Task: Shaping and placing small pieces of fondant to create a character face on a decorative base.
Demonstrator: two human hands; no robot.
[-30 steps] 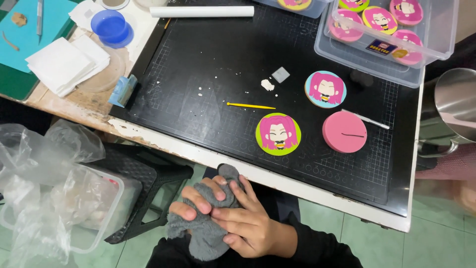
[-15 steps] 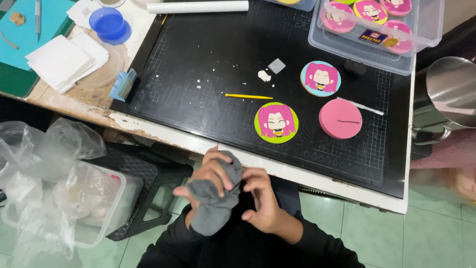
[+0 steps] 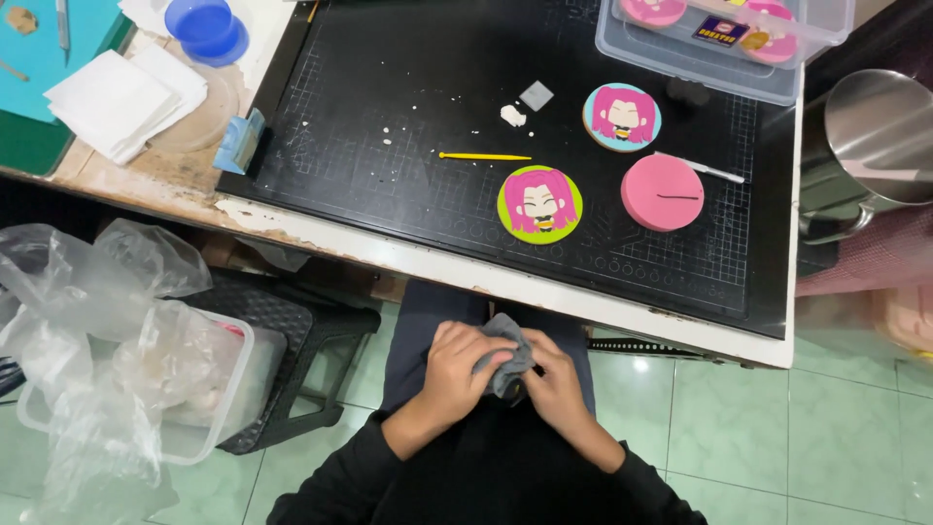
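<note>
Hands meet in my lap: left hand (image 3: 457,367) and right hand (image 3: 552,377) both pinch a grey cloth (image 3: 504,352). Bench (image 3: 505,277) lies just ahead of them.

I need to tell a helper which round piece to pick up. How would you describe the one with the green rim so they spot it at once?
Start at the black gridded cutting mat on the worktable. Near its front edge lies the round green-rimmed disc with a pink-haired cartoon face, just below the thin yellow stick. The plain pink disc beside it has no face, and the other face disc is blue-rimmed.

Long black sleeves cover both arms; hands are bare.
</note>
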